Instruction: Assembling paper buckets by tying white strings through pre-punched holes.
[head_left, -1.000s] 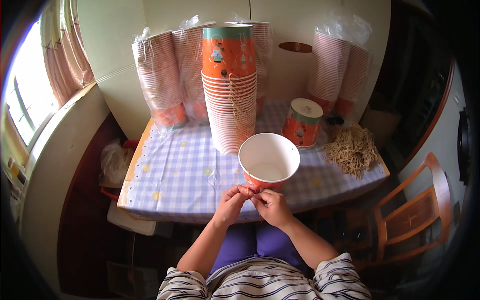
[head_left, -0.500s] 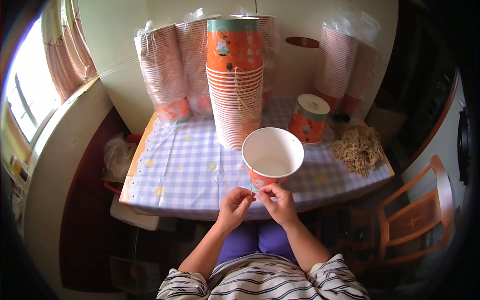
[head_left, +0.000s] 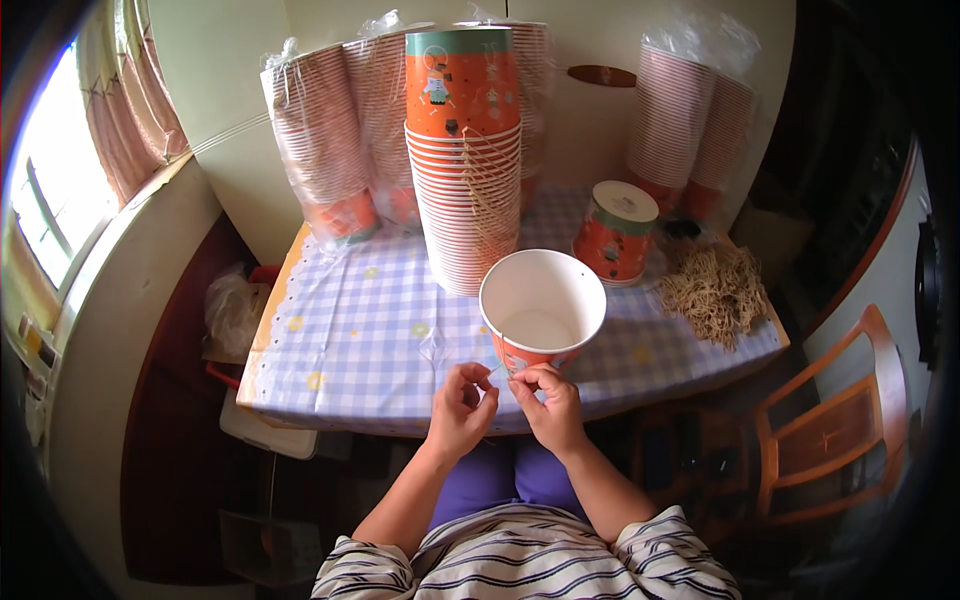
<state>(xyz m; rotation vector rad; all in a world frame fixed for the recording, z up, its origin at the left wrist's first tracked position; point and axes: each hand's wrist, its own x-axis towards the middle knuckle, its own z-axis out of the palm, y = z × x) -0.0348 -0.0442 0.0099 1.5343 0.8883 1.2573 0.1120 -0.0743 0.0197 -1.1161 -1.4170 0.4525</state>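
An orange paper bucket (head_left: pixel 542 300) with a white inside stands upright near the table's front edge, its mouth facing up. A thin string (head_left: pixel 503 345) runs down over the near side of its rim to my fingers. My right hand (head_left: pixel 552 408) pinches the string between thumb and forefinger, close against the bucket's front. Just left of it, my left hand (head_left: pixel 462 412) is curled, its fingertips at the string's other end; the end itself is too fine to make out. Behind stands a tall stack of upside-down paper buckets (head_left: pixel 463 200) with looped strings (head_left: pixel 487 200) hanging down its side.
A heap of tan strings (head_left: pixel 715 293) lies at the table's right, beside an upturned bucket (head_left: pixel 614 235). Plastic-wrapped bucket stacks (head_left: pixel 318 130) line the back wall, with more (head_left: pixel 680 120) at right. A checked cloth (head_left: pixel 350 340) covers the table. A wooden chair (head_left: pixel 835 420) stands at right.
My left fingertips have drawn slightly left, away from my right hand, and opened a little gap. The right hand still pinches by the bucket. The whole view has shifted slightly.
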